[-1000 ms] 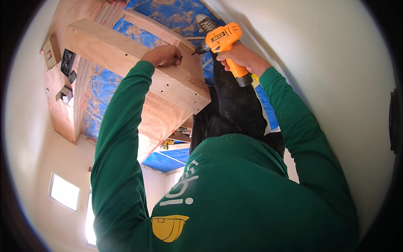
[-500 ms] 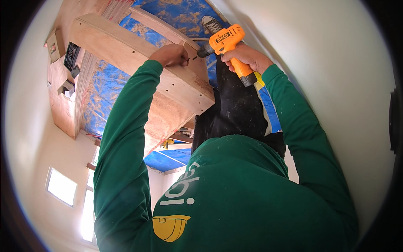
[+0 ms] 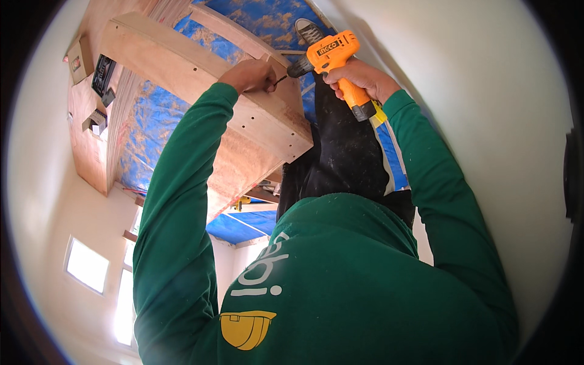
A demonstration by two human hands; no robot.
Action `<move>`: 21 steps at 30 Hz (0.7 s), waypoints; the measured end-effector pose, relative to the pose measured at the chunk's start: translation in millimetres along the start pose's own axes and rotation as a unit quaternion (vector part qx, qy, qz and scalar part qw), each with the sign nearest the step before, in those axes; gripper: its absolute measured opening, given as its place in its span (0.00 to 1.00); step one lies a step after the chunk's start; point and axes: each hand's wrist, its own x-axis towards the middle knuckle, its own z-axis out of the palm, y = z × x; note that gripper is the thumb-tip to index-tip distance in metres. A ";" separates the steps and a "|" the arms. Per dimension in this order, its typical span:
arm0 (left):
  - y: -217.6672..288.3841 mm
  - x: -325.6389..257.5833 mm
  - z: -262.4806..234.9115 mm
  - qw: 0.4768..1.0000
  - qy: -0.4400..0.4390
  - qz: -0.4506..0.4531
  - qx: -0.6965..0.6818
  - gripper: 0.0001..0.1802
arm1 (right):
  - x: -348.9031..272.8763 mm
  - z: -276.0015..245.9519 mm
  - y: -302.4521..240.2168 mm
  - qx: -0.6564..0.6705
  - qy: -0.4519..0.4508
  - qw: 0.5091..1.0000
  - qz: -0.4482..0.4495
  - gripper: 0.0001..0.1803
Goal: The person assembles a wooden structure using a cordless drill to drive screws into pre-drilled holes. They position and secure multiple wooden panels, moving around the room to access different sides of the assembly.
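At the top edge of the plywood box (image 3: 243, 115), left hand (image 3: 249, 74) rests on the wood, fingers pinched around a small screw (image 3: 278, 79) at the drill tip; screw mostly hidden. Right hand (image 3: 360, 78) fully wrapped around the handle of the orange drill (image 3: 331, 58), bit pointing left toward the left fingers. Box edge shows a row of small holes. Blue plastic sheet (image 3: 149, 115) covers the floor under it. Shoe (image 3: 309, 29) just beside the drill.

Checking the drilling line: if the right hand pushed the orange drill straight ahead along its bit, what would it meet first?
Probably the left hand, whose fingers pinch at the bit's tip, against the plywood panel; depth is unclear.
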 end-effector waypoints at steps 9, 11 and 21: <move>-1.9 4.0 2.1 0.999 -0.002 0.014 0.029 0.07 | -1.6 3.6 -9.9 -0.003 -0.007 1.000 0.011 0.11; -2.9 4.4 3.3 0.999 -0.002 0.015 0.036 0.07 | -2.8 4.6 -11.2 -0.008 -0.003 1.000 0.008 0.11; 1.9 0.3 -1.0 1.000 -0.003 0.006 0.016 0.07 | -3.0 2.5 -8.8 -0.005 -0.004 1.000 0.005 0.13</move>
